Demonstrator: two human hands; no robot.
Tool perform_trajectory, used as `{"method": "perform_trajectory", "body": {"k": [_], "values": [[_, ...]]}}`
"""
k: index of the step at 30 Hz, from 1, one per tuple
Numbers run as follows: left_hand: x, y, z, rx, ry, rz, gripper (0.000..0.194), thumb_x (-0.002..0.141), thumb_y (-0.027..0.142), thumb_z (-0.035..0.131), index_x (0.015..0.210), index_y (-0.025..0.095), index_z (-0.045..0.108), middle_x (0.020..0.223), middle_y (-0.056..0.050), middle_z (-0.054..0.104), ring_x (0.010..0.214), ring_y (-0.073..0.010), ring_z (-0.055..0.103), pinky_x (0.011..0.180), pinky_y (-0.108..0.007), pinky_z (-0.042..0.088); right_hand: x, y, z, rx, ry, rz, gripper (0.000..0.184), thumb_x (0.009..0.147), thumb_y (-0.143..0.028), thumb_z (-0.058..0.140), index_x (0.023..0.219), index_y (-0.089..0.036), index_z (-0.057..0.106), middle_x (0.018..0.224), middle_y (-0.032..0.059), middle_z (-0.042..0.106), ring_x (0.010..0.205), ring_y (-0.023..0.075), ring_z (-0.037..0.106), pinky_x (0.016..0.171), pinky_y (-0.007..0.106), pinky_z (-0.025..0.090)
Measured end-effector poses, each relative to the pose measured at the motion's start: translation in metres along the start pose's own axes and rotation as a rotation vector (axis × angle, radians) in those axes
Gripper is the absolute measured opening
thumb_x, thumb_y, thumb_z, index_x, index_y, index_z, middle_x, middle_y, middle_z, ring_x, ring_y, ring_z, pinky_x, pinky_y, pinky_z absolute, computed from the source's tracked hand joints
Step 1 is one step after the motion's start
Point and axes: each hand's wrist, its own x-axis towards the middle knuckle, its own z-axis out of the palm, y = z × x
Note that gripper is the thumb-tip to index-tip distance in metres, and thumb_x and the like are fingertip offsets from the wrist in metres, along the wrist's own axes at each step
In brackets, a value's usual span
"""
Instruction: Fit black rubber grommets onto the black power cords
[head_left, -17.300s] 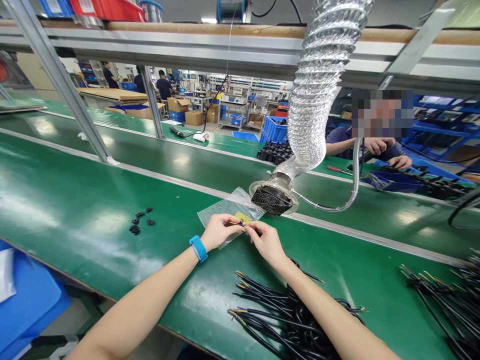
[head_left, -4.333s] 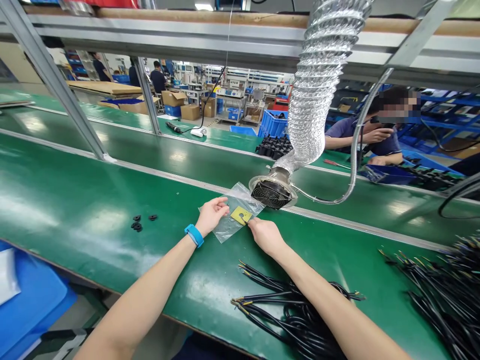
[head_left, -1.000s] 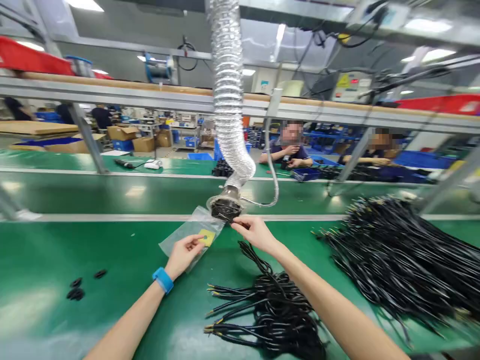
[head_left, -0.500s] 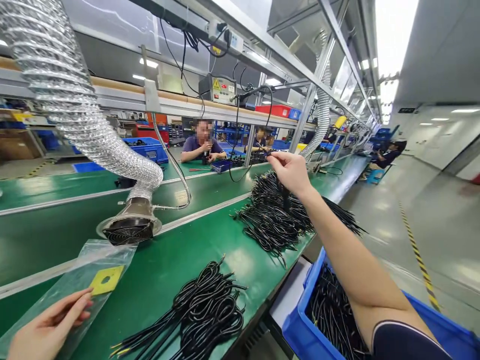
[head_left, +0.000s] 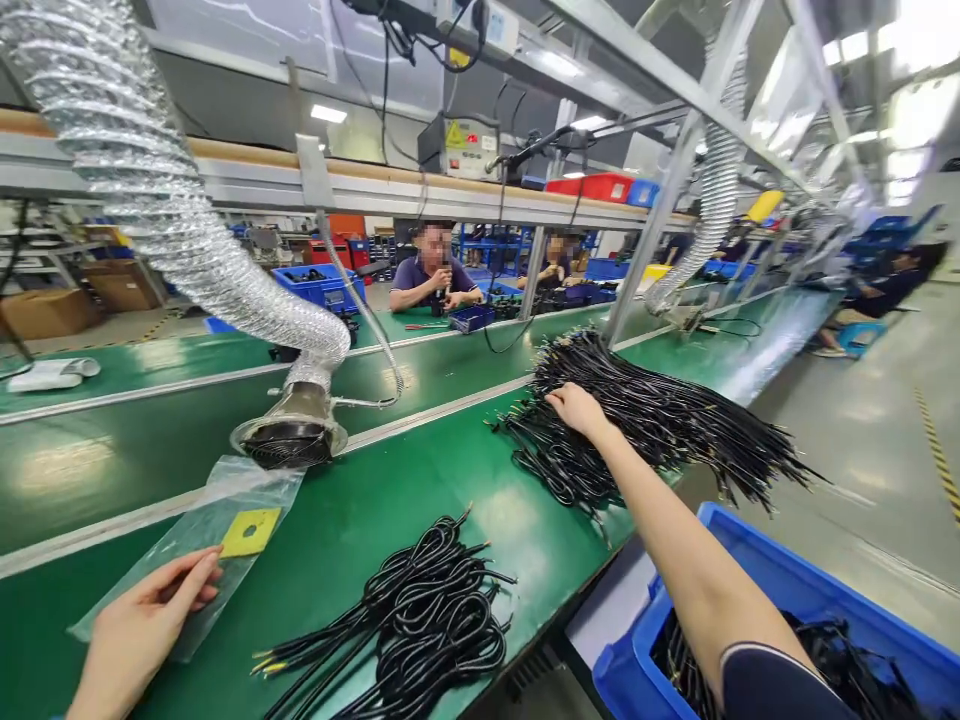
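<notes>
My left hand (head_left: pixel 154 610) pinches the corner of a yellow square sponge-like pad (head_left: pixel 253 532) with a hole in it. Under the pad and the hand lies a clear plastic bag (head_left: pixel 187 535) on the green bench. My right hand (head_left: pixel 579 408) reaches out to a big pile of black cables (head_left: pixel 675 410), its fingers closed at the near left part of the pile; the fingertips are partly lost against the dark cables. Closer to me lies a smaller batch of folded black cables (head_left: pixel 442 610), with yellowish ends at its left.
A fume extraction hood (head_left: pixel 289 425) on a silver duct (head_left: pixel 202 260) hangs over the bench at left. A blue bin (head_left: pixel 637 650) with black cables stands below the bench edge at right. Across the bench sits a person (head_left: pixel 431 275); others sit farther along.
My right hand has come down from above the cable pile onto it. The view has turned, so the pile shows more fully. My left hand keeps its pinch on the yellow pad.
</notes>
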Motion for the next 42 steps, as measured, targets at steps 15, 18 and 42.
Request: {"method": "perform_trajectory", "body": {"k": [15,18,42], "values": [[-0.004,0.014,-0.099,0.281,0.164,0.173,0.021,0.082,0.032,0.059,0.086,0.018,0.075,0.085,-0.007,0.072,0.075,-0.0191,0.063,0.069,-0.028,0.047,-0.132,-0.281,-0.009,0.556,-0.612,-1.022,0.03,0.088,-0.042,0.052,0.106,-0.026,0.07,0.111,0.0103,0.066,0.099,0.0256,0.065,0.088,0.038,0.053],[-0.022,-0.012,-0.157,0.517,0.242,0.091,0.021,0.083,0.032,0.059,0.088,0.019,0.075,0.087,-0.007,0.071,0.075,-0.0193,0.062,0.07,-0.029,0.046,-0.136,-0.294,0.006,0.521,-0.678,-1.091,0.029,0.09,-0.035,0.045,0.075,-0.026,0.069,0.085,0.008,0.069,0.078,0.024,0.067,0.072,0.035,0.055],[0.0,0.006,-0.1,-0.591,0.17,-0.106,0.041,0.061,0.044,0.081,0.085,0.013,0.072,0.073,-0.005,0.069,0.061,-0.0134,0.059,0.061,-0.026,0.047,-0.064,-0.415,0.054,1.009,-0.699,-0.59,0.018,0.079,-0.025,0.056,0.078,-0.013,0.07,0.058,0.0002,0.064,0.045,0.0112,0.055,0.049,0.023,0.046]]}}
